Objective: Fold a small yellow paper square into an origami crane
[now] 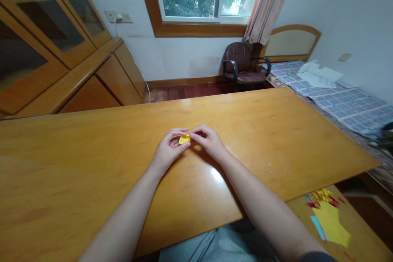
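Observation:
A small folded piece of yellow paper (pixel 183 140) is held between my two hands, just above the wooden table (pixel 92 163). My left hand (pixel 170 145) grips it from the left, thumb along the near edge and fingers behind. From the right, my right hand (pixel 208 139) pinches the paper's right corner between thumb and forefinger. Both hands are closed on this same piece. How the paper's far side is folded is hidden by the fingers.
Below the table's right edge, a lower surface (pixel 307 217) carries yellow sheets (pixel 331 223), a blue strip (pixel 318 228) and a pile of yellow and red pieces (pixel 324 196). An armchair (pixel 241 63) and a bed (pixel 344 98) stand beyond; a cabinet (pixel 92 94) is left.

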`<state>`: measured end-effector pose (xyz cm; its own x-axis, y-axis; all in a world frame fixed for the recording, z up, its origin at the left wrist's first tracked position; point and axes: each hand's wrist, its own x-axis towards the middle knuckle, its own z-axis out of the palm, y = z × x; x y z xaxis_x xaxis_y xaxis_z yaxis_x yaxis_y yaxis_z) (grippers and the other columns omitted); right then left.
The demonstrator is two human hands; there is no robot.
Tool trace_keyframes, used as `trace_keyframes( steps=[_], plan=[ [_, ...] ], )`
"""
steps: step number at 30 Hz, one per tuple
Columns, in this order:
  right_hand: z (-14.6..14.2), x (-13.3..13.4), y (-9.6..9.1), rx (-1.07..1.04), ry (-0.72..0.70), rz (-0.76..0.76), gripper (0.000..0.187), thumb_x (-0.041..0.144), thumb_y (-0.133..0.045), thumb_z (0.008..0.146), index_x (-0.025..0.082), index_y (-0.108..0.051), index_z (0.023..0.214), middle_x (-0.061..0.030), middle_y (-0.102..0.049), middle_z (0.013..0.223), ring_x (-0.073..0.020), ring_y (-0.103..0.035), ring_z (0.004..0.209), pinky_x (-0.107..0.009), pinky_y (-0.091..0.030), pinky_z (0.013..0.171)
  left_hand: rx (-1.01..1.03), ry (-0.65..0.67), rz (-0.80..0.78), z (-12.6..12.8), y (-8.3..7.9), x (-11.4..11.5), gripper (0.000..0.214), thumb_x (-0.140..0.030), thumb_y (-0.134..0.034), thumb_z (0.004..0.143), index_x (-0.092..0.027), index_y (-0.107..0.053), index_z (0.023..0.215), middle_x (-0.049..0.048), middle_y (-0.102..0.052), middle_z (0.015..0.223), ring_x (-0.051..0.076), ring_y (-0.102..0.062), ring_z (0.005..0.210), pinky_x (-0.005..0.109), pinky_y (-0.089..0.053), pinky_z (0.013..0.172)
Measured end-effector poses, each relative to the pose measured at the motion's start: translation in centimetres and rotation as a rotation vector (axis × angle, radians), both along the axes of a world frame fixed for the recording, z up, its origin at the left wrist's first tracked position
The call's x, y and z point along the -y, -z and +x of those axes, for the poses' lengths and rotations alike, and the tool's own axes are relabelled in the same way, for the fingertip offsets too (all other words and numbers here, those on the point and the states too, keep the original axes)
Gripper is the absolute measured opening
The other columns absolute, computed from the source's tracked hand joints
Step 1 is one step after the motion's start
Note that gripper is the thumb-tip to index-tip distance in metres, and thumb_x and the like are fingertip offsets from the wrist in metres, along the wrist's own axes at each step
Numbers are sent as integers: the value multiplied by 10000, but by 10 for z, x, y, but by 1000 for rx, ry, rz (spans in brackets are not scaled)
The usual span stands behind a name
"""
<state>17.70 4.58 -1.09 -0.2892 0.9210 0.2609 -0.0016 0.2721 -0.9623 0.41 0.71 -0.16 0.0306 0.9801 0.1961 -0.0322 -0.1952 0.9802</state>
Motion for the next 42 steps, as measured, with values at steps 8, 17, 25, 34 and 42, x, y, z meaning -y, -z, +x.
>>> trace_keyframes(
  steps=[8,17,25,34,42],
  plan=[
    [-1,3,-5,7,7,49,149,336,-700,824,188,-716,839,-22,-676,821,-143,-626,776,-264,-485,727,-141,-66,123,-2,-4,2,127,-314,-731,779,-203,-692,826,75,-676,1012,215,-632,1020,376,-493,950],
    [1,4,-9,86,11,115,100,287,-708,814,206,-735,866,-27,-693,858,-149,-628,800,-276,-483,744,-125,-38,105,-2,-4,1,178,-329,-762,744,-210,-702,862,77,-670,1056,225,-620,1067,384,-491,967],
    [0,5,-8,23,12,70,99,289,-705,811,204,-727,856,-34,-701,875,-162,-650,834,-288,-499,773,-148,-74,112,-2,-8,3,172,-356,-748,767,-215,-730,864,81,-695,1035,226,-637,1034,390,-498,962],
    [-1,7,-6,12,34,65,125,317,-702,811,197,-709,846,-28,-688,858,-153,-640,799,-272,-497,740,6,-119,-1,-2,1,0,298,-348,-762,748,-189,-688,989,86,-696,1115,227,-649,1062,397,-481,1006],
    [-3,8,-2,12,-24,57,163,346,-681,832,192,-673,887,-22,-672,869,-137,-623,782,-264,-487,733,-27,-99,47,-1,-2,1,215,-299,-768,744,-187,-690,911,67,-684,1031,205,-650,1028,377,-497,990]
  ],
)
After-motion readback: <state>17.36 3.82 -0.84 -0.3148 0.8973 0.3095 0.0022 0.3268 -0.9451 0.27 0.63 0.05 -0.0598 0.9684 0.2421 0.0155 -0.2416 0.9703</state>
